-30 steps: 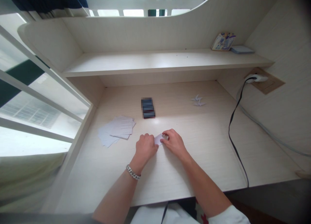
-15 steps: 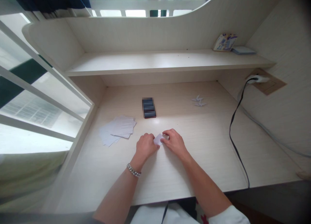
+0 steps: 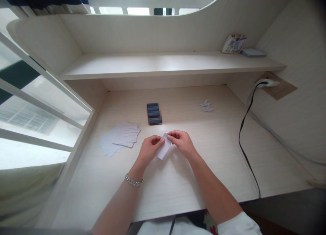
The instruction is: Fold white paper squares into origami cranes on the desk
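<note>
A small folded white paper [image 3: 164, 149] hangs above the pale wooden desk [image 3: 219, 153], pinched at its top edge by both hands. My left hand [image 3: 149, 149], with a silver bracelet at the wrist, grips the paper's left side. My right hand [image 3: 181, 143] grips its right side, fingers curled. The paper tilts down toward me. A loose pile of white sheets [image 3: 119, 137] lies to the left of my hands.
A dark blurred block [image 3: 154, 114] lies behind my hands. Two small folded paper cranes [image 3: 207, 105] sit at the back right. A black cable [image 3: 244, 139] runs from a wall socket [image 3: 267, 82] over the desk's front edge. On the shelf stand a small printed box [image 3: 233, 43] and a flat pad [image 3: 252, 52].
Both hands have lifted the folded paper off the desk; it now hangs tilted between my fingertips instead of being pressed flat.
</note>
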Tool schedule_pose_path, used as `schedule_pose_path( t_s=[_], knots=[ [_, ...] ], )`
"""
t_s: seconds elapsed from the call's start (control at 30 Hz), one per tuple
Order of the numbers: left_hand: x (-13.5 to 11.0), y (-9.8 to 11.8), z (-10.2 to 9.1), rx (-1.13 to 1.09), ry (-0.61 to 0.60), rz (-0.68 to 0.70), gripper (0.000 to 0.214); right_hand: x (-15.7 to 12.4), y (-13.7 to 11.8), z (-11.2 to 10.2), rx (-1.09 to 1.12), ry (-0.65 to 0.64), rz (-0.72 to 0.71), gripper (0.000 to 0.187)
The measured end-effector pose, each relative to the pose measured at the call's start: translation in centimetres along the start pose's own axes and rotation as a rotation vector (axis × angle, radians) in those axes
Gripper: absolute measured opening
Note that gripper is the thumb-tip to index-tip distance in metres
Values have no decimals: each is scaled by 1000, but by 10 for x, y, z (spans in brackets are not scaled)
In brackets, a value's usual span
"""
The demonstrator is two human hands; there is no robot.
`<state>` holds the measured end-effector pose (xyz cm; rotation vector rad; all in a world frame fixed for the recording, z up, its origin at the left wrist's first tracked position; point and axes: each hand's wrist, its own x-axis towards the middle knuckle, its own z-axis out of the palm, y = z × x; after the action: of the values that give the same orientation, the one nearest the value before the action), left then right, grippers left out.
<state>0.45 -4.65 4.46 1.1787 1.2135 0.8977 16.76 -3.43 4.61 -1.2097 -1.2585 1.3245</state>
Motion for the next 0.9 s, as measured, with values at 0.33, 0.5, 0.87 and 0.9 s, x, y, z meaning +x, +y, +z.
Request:
schedule_pose_path(
  t_s=[0.33,0.5,0.87,0.9],
  knots=[
    [15,-6,-1,-173,43,-52,27,14,3,9,-31,89,-20,21],
    [23,-8,1,-185,138,11,27,22,5,14,134,121,73,38],
    [32,-19,-4,-197,209,32,26,36,30,19,202,83,166,31],
    [33,-21,-5,-180,218,39,26,35,31,19,195,83,157,31]
  ],
)
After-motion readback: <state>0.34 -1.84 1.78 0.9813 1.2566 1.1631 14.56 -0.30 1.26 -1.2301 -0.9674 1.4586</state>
